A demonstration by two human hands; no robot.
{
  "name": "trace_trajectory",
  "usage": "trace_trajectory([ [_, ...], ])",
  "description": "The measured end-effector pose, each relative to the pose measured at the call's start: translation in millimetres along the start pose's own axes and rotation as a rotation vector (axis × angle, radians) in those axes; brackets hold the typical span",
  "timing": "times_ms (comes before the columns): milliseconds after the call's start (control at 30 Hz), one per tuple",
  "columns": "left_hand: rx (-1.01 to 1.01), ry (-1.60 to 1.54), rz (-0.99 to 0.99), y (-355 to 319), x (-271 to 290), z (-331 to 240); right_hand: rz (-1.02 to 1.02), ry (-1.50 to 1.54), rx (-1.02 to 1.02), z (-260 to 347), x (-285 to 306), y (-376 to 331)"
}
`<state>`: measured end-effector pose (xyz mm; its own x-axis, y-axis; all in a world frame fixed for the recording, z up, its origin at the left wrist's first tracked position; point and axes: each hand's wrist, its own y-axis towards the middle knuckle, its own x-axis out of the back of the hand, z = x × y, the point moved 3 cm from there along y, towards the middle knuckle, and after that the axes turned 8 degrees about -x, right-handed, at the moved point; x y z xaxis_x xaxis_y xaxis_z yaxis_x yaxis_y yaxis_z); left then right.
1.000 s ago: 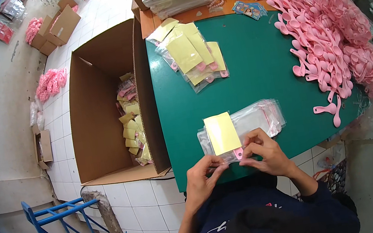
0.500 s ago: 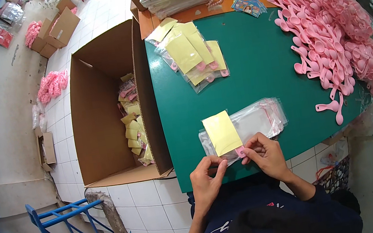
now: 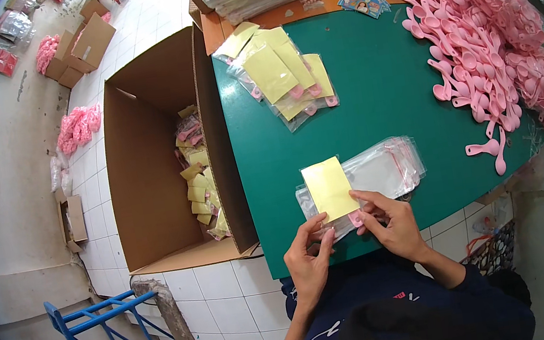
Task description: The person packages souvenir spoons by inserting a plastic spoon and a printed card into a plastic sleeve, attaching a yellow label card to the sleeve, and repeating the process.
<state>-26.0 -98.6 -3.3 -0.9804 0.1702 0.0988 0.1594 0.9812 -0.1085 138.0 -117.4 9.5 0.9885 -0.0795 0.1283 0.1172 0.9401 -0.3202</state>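
A clear plastic bag [image 3: 341, 224] with a yellow card [image 3: 329, 188] in it lies near the table's front edge. The end of a pink spoon [image 3: 356, 219] shows below the card, at the bag's lower right. My left hand [image 3: 308, 259] pinches the bag's lower left corner between thumb and index finger. My right hand [image 3: 393, 228] is closed on the lower right, its index finger over the card's corner and its thumb by the pink end. Partly under this bag lies a stack of clear plastic bags [image 3: 385, 171].
Filled bags with yellow cards [image 3: 270, 75] lie at the table's far left. Loose pink spoons [image 3: 464, 64] are heaped on the right. A deep cardboard box [image 3: 155, 152] with more filled bags stands left of the green table [image 3: 385, 82]. A blue metal frame [image 3: 108, 318] is at lower left.
My right index finger has moved up onto the card's lower right corner, and my left fingers have shifted slightly up the bag's edge. The whole view has shifted a little.
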Motion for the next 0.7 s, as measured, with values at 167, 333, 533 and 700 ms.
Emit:
trace_trajectory([
  [167,0.027,0.017,0.028,2,-2,2,-0.018,-0.025,0.03,-7,1,2],
  [333,0.01,-0.038,0.021,7,0,-7,-0.016,-0.064,0.033,-2,5,2],
  [533,-0.23,0.137,0.065,52,13,-36,-0.435,-0.668,0.24,17,97,4],
  [700,-0.412,0.192,0.022,145,17,-68,-0.652,-1.165,0.115,-12,201,-21],
])
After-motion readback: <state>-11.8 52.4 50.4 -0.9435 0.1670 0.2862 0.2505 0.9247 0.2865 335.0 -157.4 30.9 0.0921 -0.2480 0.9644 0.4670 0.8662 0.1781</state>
